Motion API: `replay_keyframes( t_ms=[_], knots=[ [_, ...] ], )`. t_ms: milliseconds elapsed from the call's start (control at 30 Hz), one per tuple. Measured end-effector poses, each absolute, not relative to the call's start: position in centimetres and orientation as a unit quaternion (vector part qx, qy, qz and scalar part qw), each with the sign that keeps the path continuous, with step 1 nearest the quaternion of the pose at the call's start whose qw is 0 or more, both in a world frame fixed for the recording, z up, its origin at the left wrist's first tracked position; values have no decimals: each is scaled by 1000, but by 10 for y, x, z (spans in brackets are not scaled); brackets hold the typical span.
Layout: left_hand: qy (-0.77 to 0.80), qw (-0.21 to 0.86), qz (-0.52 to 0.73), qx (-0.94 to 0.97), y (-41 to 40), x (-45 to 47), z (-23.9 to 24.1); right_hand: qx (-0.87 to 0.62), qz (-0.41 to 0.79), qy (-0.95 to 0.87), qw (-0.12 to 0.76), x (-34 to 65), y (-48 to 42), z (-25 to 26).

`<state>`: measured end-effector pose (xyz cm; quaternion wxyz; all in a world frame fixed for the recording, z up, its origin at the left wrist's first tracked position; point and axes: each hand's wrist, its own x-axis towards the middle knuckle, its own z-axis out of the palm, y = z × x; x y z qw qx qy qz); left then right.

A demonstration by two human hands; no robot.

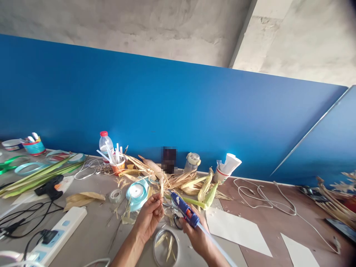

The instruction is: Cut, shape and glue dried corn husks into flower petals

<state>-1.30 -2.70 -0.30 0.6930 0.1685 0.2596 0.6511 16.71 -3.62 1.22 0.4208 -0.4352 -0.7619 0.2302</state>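
My left hand (pixel 150 217) is closed in a pinch on a thin dried corn husk strip (pixel 161 187) that stands up from its fingertips. My right hand (pixel 196 233) grips a blue glue gun (pixel 184 209) with a white glue stick (pixel 215 244) trailing from its back. The gun's nozzle points up and left, close to the husk strip. Below both hands a round metal ring (pixel 166 247) lies on the table with husk scraps inside it.
Dried and green corn husks (pixel 194 183) pile up behind the hands. A pale blue ribbon spool (pixel 137 193), clear tape roll (pixel 115 195), black glue gun (pixel 50 188), white power strip (pixel 59 230), cup of glue sticks (pixel 116 163), bottle (pixel 105 142), cables (pixel 264 196), white paper sheets (pixel 236 228) surround them.
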Motion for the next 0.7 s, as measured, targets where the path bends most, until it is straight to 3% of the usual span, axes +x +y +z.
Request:
replay_keyframes(
  t_ms=[233, 467, 700],
  knots=[
    [241, 700, 648, 176, -26, -14, -5, -374, 146, -827, 393, 178, -42, 39],
    [224, 704, 653, 163, -25, -16, -6, -439, -93, -826, 342, 217, -33, 37],
    [211, 706, 655, 168, -26, -17, -6, -556, -113, -790, 232, 261, -31, 11]
  ],
)
